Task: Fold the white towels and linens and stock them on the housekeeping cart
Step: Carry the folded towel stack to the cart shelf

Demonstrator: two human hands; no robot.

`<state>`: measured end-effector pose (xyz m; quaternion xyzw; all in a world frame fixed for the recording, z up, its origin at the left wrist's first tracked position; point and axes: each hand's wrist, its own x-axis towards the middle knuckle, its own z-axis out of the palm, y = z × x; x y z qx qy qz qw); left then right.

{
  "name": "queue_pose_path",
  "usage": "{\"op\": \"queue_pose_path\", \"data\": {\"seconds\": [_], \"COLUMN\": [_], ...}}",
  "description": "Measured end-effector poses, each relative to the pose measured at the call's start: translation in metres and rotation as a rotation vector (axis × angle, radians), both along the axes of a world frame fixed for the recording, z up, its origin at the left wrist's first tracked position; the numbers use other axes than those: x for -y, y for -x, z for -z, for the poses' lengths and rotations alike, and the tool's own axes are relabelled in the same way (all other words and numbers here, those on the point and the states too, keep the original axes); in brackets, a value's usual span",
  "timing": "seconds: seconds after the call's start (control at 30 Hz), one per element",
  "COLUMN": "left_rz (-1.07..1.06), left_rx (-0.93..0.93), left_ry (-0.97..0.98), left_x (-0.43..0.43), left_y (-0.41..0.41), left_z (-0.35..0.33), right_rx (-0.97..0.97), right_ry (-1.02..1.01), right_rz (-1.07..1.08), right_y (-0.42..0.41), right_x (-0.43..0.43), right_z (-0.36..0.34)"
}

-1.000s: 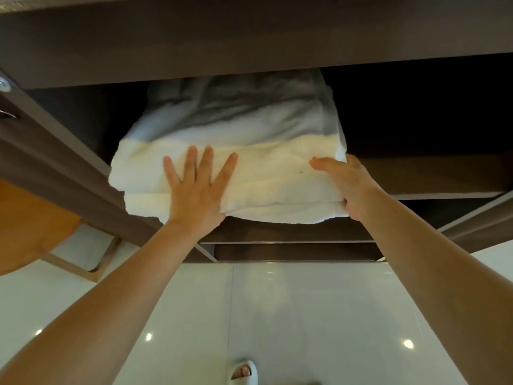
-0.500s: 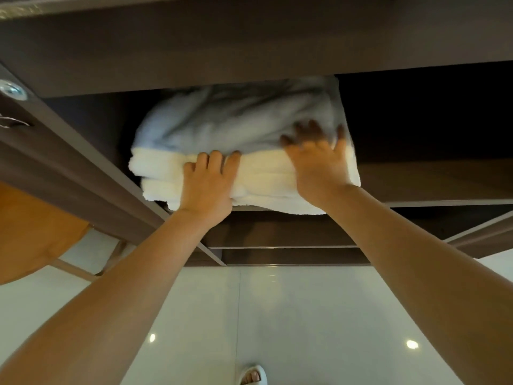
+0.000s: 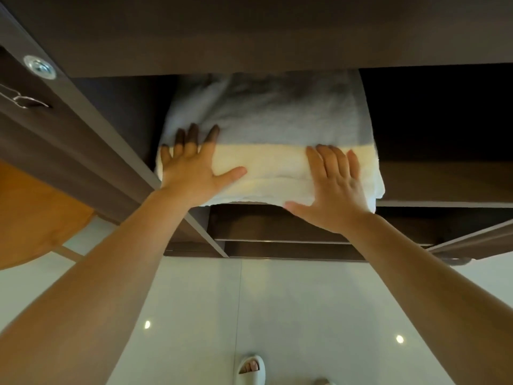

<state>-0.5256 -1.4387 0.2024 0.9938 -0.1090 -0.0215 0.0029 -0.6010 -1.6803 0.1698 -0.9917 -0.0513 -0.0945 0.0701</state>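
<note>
The folded white towel [image 3: 266, 126] lies on a dark brown shelf [image 3: 444, 187] of what appears to be the housekeeping cart [image 3: 249, 31]. Its back half sits in shadow under the panel above, and its front fold is lit and sits at the shelf's front lip, sagging a little over it at the right corner. It looks like a thick bundle of several layers, though whether it is one towel or more cannot be told.

Both hands are flat against it and clamped on nothing. The left hand [image 3: 191, 168] is spread on the left front corner, with its fingertips reaching up onto the shadowed top. The right hand [image 3: 336, 184] presses the front fold near the right end, fingers straight and thumb just under the lower edge. The hands are well apart, one near each end.

By the look of it, this bundle is already folded and nearly stocked, and only a final push or squaring remains. The space to its right on the shelf is dark, and a lower shelf [image 3: 277, 226] shows no linen, so more stocking probably remains.

Beneath is a glossy white floor [image 3: 194, 315] with a sandalled foot [image 3: 251, 366]. An orange surface [image 3: 33, 212] shows at the left.
</note>
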Motion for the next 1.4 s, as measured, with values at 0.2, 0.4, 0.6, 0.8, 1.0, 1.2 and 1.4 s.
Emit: {"op": "queue_pose_path", "data": {"seconds": [0.2, 0.4, 0.6, 0.8, 1.0, 1.2, 1.4], "left_rz": [0.220, 0.116, -0.009, 0.035, -0.001, -0.190, -0.248], "left_rx": [0.195, 0.173, 0.056, -0.093, -0.149, -0.100, -0.066], "left_ry": [-0.070, -0.060, -0.043, -0.028, 0.037, 0.047, 0.029], "left_x": [-0.015, -0.004, 0.012, -0.008, -0.048, -0.126, -0.236], "left_y": [0.028, 0.012, 0.033, 0.079, 0.143, 0.184, 0.213], "left_z": [0.034, 0.027, 0.011, -0.039, -0.089, -0.128, -0.160], "right_rx": [-0.032, -0.086, -0.237, -0.346, -0.393, -0.314, -0.269], "right_ry": [0.261, 0.238, 0.236, 0.086, 0.060, 0.072, 0.050], "right_rz": [0.021, -0.043, 0.074, -0.046, -0.268, -0.423, -0.488], "right_y": [-0.009, -0.033, -0.022, 0.023, 0.062, 0.092, 0.104], "right_x": [0.001, 0.004, -0.019, -0.045, -0.114, -0.197, -0.317], "right_z": [0.013, -0.006, -0.021, -0.055, -0.106, -0.157, -0.190]}}
